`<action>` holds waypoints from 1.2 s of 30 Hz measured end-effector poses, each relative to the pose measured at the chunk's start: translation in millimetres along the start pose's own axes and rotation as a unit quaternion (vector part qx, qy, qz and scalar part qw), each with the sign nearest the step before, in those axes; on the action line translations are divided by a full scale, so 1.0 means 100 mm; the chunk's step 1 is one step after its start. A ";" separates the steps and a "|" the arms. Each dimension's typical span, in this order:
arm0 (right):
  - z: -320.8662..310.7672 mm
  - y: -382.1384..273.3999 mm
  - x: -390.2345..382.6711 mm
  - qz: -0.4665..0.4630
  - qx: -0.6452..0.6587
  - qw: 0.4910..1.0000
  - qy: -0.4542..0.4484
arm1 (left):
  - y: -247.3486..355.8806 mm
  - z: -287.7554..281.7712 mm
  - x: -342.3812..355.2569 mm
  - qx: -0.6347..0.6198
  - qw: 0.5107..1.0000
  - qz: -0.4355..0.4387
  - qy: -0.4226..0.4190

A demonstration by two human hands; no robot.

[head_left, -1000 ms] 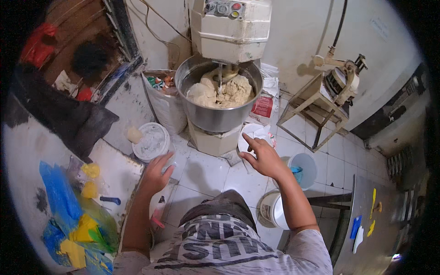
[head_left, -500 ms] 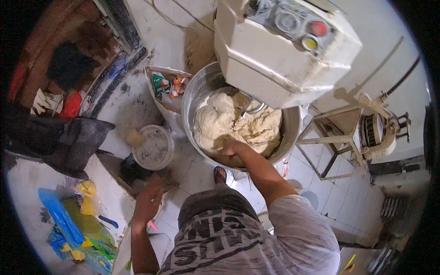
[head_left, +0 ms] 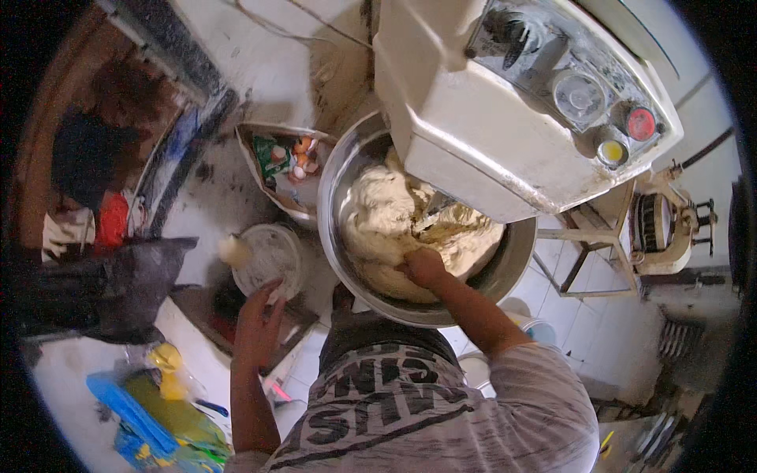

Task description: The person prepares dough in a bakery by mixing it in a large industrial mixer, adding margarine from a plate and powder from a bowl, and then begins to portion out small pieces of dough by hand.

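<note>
1. White floor tiles (head_left: 595, 331) extend to the right of the work position; a metal stand (head_left: 587, 235) carrying a cast machine (head_left: 656, 225) is located near the wall.
2. Mixer housing (head_left: 473, 142): cream-coloured, overhanging the bowl. Its control panel carries a red button (head_left: 640, 124) and a yellow button (head_left: 612, 152).
3. Mixing bowl (head_left: 335, 256): round, metal, positioned beneath the housing.
4. Dough (head_left: 378, 209): pale, lumpy mass inside the bowl, partly covered from view by the housing.
5. Right hand (head_left: 426, 268): inside the bowl, in contact with the near part of the dough. Fingers are curled; whether they grip dough cannot be told.
6. Left hand (head_left: 256, 319): empty, fingers extended and slightly apart. Fingertips overlap the near edge of a round white container (head_left: 266, 251); contact cannot be told.
7. Open sack (head_left: 264, 175): left of the bowl, containing eggshells (head_left: 303, 150).
8. Blue plastic bag (head_left: 130, 410): lower left, well apart from the bowl.
</note>
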State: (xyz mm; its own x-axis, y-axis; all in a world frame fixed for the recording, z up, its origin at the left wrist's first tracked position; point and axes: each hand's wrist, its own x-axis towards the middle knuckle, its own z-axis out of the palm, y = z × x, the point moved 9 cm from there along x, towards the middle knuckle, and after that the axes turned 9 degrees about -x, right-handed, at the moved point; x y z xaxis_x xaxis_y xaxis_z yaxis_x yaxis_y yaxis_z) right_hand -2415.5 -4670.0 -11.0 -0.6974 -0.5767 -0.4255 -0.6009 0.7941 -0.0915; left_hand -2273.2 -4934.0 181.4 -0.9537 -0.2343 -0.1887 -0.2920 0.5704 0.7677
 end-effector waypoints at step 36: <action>-0.42 0.11 0.16 0.139 -0.002 0.984 -0.110 | 3.82 -0.34 1.67 -0.230 0.744 0.599 0.184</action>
State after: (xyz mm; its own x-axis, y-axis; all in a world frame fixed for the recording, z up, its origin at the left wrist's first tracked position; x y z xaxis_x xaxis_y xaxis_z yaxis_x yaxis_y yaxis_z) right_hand -2450.0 -4679.2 19.2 -0.7342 -0.2815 -0.6178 -0.4006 0.9143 0.0595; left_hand -2541.4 -4781.8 463.6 -0.4004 -0.0211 0.9161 0.8890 0.2336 0.3939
